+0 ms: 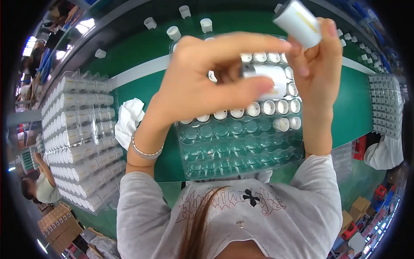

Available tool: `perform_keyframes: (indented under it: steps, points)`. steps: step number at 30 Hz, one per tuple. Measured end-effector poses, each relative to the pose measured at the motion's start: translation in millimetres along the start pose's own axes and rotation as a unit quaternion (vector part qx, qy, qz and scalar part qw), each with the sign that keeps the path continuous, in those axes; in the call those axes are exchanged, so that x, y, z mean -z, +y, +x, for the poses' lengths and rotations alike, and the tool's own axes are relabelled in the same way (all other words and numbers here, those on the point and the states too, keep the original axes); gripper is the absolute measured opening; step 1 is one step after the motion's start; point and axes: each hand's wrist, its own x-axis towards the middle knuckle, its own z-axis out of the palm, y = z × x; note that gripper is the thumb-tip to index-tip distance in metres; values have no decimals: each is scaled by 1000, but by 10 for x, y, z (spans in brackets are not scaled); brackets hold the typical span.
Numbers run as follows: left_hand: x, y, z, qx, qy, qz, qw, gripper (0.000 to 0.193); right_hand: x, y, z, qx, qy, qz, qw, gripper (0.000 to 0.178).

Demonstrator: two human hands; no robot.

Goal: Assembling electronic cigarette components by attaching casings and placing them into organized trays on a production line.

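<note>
My left hand is closed around a white cylinder with a dark end, held above the tray. Slightly higher and to the right, my right hand grips another white cylinder by its lower end; it is tilted and bears faint yellowish print. Below both hands lies a clear plastic tray with round pockets. Its far rows hold several white cylinders standing on end, while the nearer pockets show bare plastic. My left hand hides part of the far rows.
Stacked clear trays of white cylinders rise at the left, beside a crumpled white cloth. Loose white cylinders stand on the green strip beyond the pale rail. Another stack of trays stands at the right, near a person's sleeve.
</note>
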Motion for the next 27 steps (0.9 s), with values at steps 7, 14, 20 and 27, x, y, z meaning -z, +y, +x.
perform_keyframes:
  steps: [7, 14, 20, 27]
  points:
    - [-72, -91, 40, 19, 113, -190, 975, 26, -40, -68, 19, 213, -271, -28, 938, 65]
    - [-7, 69, 1, 31, 156, -151, 976, 64, -194, -137, -123, 222, -372, -291, 853, 82]
    - [51, 177, 38, 90, 187, -19, 978, 44, -58, -190, -143, 66, -232, -170, 955, 76]
    - [221, 353, 91, 110, 99, 249, 957, 42, -336, -33, -115, -37, -21, 393, 918, 43]
